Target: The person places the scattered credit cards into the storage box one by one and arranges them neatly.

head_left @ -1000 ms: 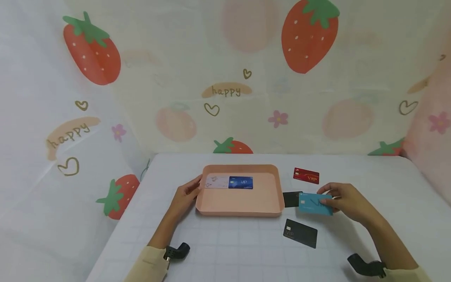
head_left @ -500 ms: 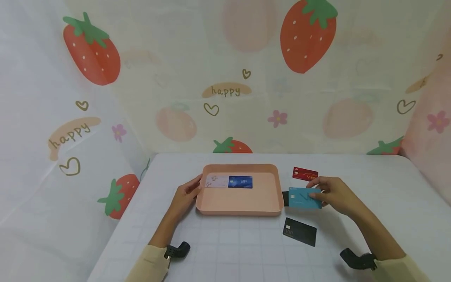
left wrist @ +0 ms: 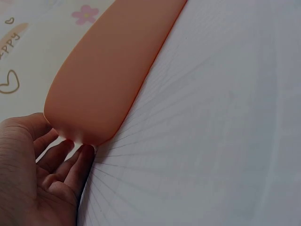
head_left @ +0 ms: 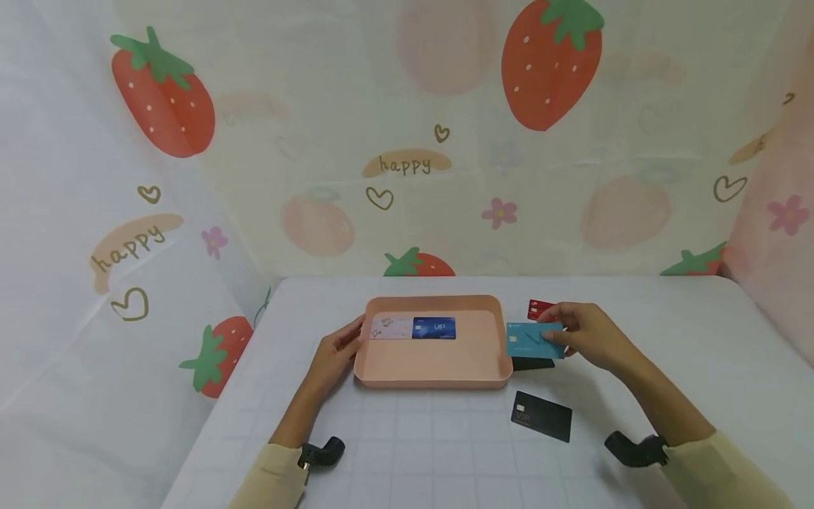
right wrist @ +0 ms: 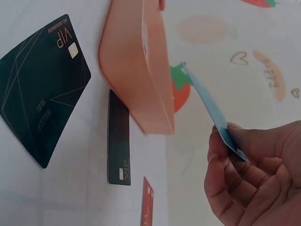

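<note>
In the head view, my right hand [head_left: 588, 332] pinches a light blue card [head_left: 531, 341] by its right end, above the table at the tray's right edge. In the right wrist view that card [right wrist: 211, 110] shows nearly edge-on between thumb and fingers. My left hand [head_left: 333, 360] holds the left end of the pink tray [head_left: 432, 375], with fingertips against its outer wall in the left wrist view. Inside the tray, a pale flowered card [head_left: 391, 329] and a dark blue VIP card [head_left: 434, 329] lie side by side along the back.
A black card [head_left: 534, 364] lies right beside the tray, partly hidden by the light blue card. Nearer the front lies a black VIP card [head_left: 541, 416]. Behind my right hand, a red card [head_left: 538, 309] is partly covered. A strawberry-print curtain [head_left: 305, 141] hangs behind the table.
My right hand has carried the light blue card leftward and toward the back, up to the tray's right edge. It now covers part of the red card. The left hand and tray stay put.
</note>
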Demonstrator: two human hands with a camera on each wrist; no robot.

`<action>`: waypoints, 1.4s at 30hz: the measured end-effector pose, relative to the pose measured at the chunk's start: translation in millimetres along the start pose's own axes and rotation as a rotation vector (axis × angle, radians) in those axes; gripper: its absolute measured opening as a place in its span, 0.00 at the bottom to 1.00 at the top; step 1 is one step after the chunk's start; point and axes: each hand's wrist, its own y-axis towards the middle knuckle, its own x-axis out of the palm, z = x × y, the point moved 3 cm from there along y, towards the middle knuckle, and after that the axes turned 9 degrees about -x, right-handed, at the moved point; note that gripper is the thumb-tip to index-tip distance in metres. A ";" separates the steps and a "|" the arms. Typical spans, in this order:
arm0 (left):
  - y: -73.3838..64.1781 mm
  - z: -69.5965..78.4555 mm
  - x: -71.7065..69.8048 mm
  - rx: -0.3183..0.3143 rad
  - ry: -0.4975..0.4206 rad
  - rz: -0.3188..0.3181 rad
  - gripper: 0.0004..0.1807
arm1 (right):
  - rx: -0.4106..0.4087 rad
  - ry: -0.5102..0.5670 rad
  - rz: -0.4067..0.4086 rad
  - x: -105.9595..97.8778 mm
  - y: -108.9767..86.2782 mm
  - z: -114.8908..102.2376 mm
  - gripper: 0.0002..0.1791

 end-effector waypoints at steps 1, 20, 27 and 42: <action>-2.9 4.4 0.5 0.001 0.002 -0.003 0.27 | -0.003 0.002 -0.002 0.1 1.4 -1.6 0.17; 6.6 -12.3 -1.3 0.018 -0.021 0.027 0.27 | -0.044 0.028 -0.031 11.3 34.1 -14.3 0.13; 5.1 -9.6 -1.2 0.019 -0.018 0.030 0.26 | -0.035 0.043 -0.020 20.2 46.9 -14.3 0.13; 5.8 -9.8 -1.0 0.024 -0.019 0.021 0.27 | 0.029 0.089 -0.008 39.1 68.9 -14.6 0.14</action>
